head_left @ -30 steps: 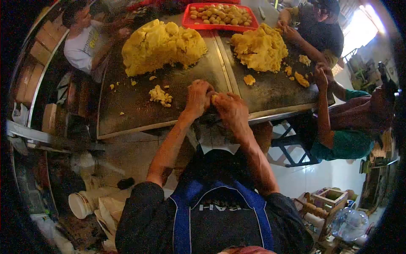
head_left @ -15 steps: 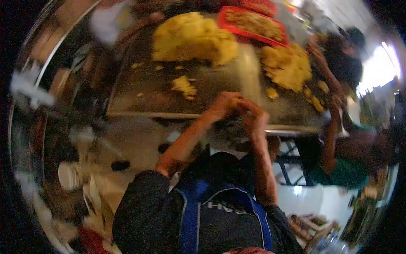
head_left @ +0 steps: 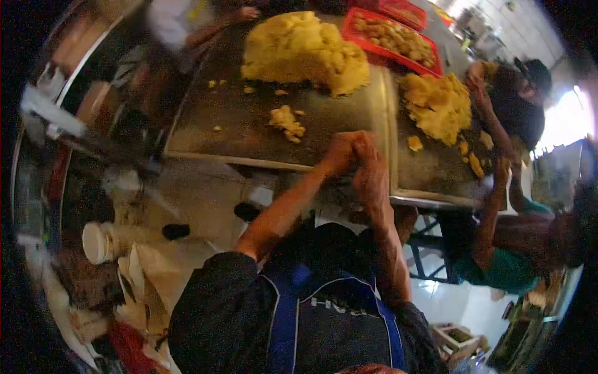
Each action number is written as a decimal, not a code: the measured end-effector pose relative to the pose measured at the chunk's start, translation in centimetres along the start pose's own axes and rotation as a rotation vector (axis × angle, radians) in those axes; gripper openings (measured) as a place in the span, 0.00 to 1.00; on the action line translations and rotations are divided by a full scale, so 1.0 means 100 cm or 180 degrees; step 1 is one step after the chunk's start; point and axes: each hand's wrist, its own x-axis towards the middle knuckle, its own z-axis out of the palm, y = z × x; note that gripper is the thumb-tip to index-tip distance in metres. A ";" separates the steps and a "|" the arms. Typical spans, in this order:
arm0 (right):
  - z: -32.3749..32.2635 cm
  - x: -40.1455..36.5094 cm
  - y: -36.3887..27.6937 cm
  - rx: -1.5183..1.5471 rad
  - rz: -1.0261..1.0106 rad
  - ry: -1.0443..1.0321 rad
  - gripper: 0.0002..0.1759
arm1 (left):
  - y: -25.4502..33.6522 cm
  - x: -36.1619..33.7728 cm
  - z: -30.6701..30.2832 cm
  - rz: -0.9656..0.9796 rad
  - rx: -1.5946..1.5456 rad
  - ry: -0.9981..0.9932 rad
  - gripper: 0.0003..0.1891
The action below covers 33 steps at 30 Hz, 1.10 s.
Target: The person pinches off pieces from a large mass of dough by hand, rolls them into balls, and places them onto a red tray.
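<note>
My left hand [head_left: 341,154] and my right hand [head_left: 372,171] are pressed together above the near edge of a metal-topped table [head_left: 218,140]. Both have their fingers closed; whatever lies between them is hidden. Just left of them are small yellow crumbled pieces [head_left: 286,123] that look like dough. Behind these rises a large yellow dough-like mound [head_left: 299,53]. To the right, past a pale raised strip [head_left: 382,118] on the table, sits a second yellow mound [head_left: 438,107] with loose lumps [head_left: 476,164] beside it.
A red tray [head_left: 398,43] of small pale lumps stands at the back, another red tray [head_left: 405,12] behind it. Co-workers' arms reach in at the right [head_left: 489,118] and the upper left [head_left: 215,28]. A white bucket [head_left: 96,243] is on the left.
The view has shifted, so the table and mounds appear farther right. My hands stay together, now pressed more tightly. A yellowish bit showed between the fingers earlier.
</note>
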 end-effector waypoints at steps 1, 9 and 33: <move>-0.011 0.007 -0.003 0.0647 0.0200 -0.0104 0.37 | 0.011 0.001 -0.002 -0.0106 0.0232 -0.0021 0.11; -0.030 0.018 0.024 0.0918 0.0201 0.0077 0.32 | 0.011 -0.001 0.012 -0.0451 0.0491 0.0120 0.14; -0.005 0.001 0.033 -0.0883 -0.0734 0.0372 0.33 | 0.026 0.009 0.018 -0.0402 0.0979 -0.0151 0.17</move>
